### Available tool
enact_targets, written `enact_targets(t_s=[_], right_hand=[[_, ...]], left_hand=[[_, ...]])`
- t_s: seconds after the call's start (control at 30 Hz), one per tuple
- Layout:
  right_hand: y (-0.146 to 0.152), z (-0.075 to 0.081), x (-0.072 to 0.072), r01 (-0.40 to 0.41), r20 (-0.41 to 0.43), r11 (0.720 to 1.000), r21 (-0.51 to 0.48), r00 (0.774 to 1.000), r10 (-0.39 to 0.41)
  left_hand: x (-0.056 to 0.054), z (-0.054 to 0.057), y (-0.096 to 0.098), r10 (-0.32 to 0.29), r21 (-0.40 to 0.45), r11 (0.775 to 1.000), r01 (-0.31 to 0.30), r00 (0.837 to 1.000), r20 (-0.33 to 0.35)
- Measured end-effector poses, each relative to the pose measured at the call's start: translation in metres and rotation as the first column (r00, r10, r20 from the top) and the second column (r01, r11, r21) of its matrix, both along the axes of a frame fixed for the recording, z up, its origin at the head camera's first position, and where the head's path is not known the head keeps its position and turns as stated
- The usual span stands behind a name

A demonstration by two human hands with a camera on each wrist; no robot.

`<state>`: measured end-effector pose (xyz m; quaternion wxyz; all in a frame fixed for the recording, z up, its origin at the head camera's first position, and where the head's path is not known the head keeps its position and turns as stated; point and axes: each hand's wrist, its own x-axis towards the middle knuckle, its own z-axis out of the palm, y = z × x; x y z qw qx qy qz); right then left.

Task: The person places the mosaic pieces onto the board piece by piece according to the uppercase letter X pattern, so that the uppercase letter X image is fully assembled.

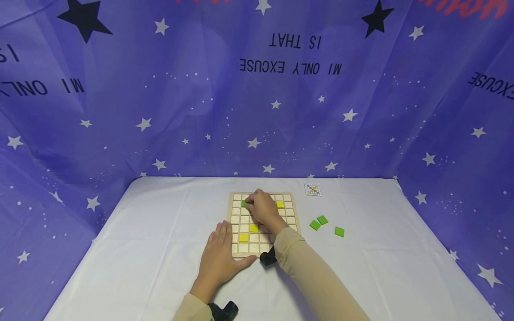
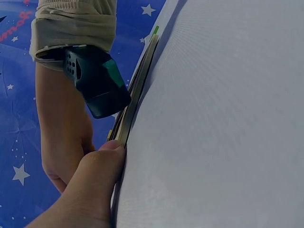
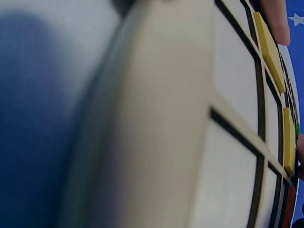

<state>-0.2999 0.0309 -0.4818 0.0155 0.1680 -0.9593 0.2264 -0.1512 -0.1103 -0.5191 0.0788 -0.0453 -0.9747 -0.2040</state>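
A wooden grid board (image 1: 230,214) lies on the white table, its cells mostly filled with pale squares. Yellow tiles (image 1: 243,237) sit in a few cells, and a reddish-brown tile (image 3: 288,206) shows at the edge of the right wrist view. My right hand (image 1: 264,208) reaches over the board and pinches a green tile (image 1: 243,203) at a cell near the far left corner; the fingers partly cover it. Along the board's left side lies my left hand (image 1: 218,258), fingers straight, with its thumb against the near edge.
Three loose green tiles (image 1: 322,220) lie to the right of the board. Behind them is a small printed pattern card (image 1: 312,189). A black wrist camera (image 1: 268,257) hangs under the right sleeve, by the board's near edge. A purple starred curtain (image 1: 257,111) surrounds the table.
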Motion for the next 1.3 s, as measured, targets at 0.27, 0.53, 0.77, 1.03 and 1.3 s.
enact_targets(t_s=[0.27, 0.53, 0.77, 1.03, 1.3], right_hand=[[0.009, 0.006, 0.005, -0.06, -0.021, 0.998, 0.015, 0.998, 0.061], [0.044, 0.019, 0.013, -0.133, 0.014, 0.99, -0.048, 0.991, 0.133], [0.097, 0.031, 0.013, -0.115, 0.103, 0.992, -0.058, 0.987, 0.121], [0.162, 0.044, 0.008, -0.143, 0.127, 0.989, 0.026, 0.982, 0.139], [0.217, 0.033, 0.019, -0.093, 0.173, 0.995, 0.045, 0.981, 0.084]], left_hand=[[0.0, -0.001, 0.001, 0.001, -0.006, 1.0, -0.001, 1.0, 0.008], [-0.001, -0.001, 0.002, 0.001, 0.003, 1.0, -0.001, 1.0, 0.022], [0.0, 0.0, 0.003, 0.005, 0.005, 1.0, -0.005, 1.0, 0.03], [-0.001, 0.0, 0.002, 0.007, 0.027, 1.0, -0.006, 1.0, -0.012], [0.0, -0.001, 0.002, 0.006, 0.03, 1.0, -0.006, 1.0, -0.002]])
